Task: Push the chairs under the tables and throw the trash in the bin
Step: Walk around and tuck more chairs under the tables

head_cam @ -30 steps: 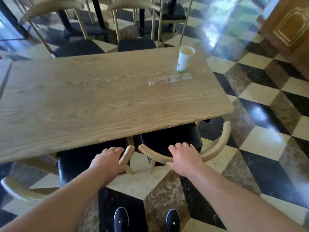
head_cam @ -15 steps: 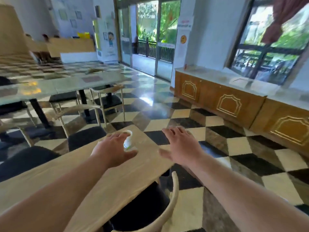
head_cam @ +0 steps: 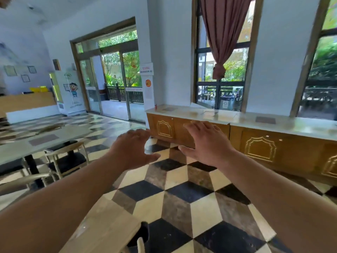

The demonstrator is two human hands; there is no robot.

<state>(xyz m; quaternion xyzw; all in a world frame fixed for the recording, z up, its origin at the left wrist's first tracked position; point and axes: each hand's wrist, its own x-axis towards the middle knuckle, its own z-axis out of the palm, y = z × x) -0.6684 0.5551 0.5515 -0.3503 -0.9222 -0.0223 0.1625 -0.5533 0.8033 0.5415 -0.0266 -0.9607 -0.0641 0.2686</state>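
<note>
Reaching out over the checkered floor (head_cam: 182, 198), the left hand (head_cam: 133, 148) and right hand (head_cam: 206, 143) hover empty in mid-air, fingers loosely spread and holding nothing. The wooden table (head_cam: 102, 229) corner lies at the bottom edge beneath the left forearm, a chair (head_cam: 141, 234) tucked just under it. Another chair (head_cam: 67, 159) stands at a grey table (head_cam: 36, 143) on the left.

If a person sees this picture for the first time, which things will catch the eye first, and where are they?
First come the two bare hands, the left hand and the right hand, raised open and empty in the middle of the view. Below them spreads the checkered floor in black, cream and grey. On the right, a dark red curtain hangs knotted in the window above a long wooden cabinet.
</note>
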